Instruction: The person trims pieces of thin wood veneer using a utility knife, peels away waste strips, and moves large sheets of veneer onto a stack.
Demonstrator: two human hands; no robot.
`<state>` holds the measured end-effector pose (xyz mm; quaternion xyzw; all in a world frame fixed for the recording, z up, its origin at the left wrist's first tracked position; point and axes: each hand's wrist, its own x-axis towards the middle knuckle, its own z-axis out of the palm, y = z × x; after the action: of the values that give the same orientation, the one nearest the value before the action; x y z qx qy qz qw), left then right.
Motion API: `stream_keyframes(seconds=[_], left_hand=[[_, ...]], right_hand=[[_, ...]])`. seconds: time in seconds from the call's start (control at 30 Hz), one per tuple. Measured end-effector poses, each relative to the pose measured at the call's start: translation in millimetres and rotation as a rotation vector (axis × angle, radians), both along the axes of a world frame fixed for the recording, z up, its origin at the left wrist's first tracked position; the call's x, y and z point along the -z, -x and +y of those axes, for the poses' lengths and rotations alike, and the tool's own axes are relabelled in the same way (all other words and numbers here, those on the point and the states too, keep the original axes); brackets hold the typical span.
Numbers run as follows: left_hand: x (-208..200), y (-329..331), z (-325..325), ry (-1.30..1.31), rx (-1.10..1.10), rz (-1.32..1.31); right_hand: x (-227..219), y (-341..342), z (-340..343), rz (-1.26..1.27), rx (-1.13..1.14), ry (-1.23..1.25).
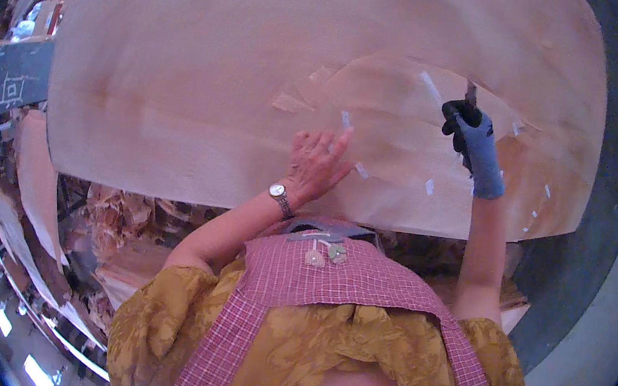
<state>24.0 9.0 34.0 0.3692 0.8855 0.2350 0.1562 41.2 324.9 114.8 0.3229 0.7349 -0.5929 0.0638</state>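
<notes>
A wide, pale pinkish-brown sheet, like wood veneer (181, 100), spreads in front of me. Bare and wearing a wristwatch, my left hand (316, 167) rests on it with the fingers apart. Its index fingertip is at a short white tape strip (346, 120), and another tape strip (361, 170) lies beside the thumb. My right hand (465, 127), in a black and blue-grey glove, is closed around a narrow knife-like tool (471, 94) that points away from me. Next to that hand, a longer tape strip (430, 86) lies by a curved edge in the sheet.
A loose torn piece (293, 103) lies on the sheet left of centre. Several small tape bits dot its right side, near a darker brown patch (531, 174). Crumpled brown scraps (120, 224) lie below the near edge. A dark board with chalk marks (18, 76) is at left.
</notes>
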Motion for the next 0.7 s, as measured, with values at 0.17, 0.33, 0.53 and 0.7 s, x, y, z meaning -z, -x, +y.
stream_keyframes(seconds=[0.17, 0.33, 0.53, 0.7], left_hand=[[8, 43, 78, -0.215, 0.157, 0.236], [16, 60, 154, -0.267, 0.239, 0.184], [30, 67, 232, -0.200, 0.344, 0.259], [40, 71, 285, -0.161, 0.363, 0.327]], right_hand=[[13, -5, 22, 0.101, 0.319, -0.021], [52, -21, 76, 0.277, 0.485, 0.063], [109, -45, 105, 0.116, 0.611, 0.238], [129, -41, 117, 0.125, 0.523, 0.221]])
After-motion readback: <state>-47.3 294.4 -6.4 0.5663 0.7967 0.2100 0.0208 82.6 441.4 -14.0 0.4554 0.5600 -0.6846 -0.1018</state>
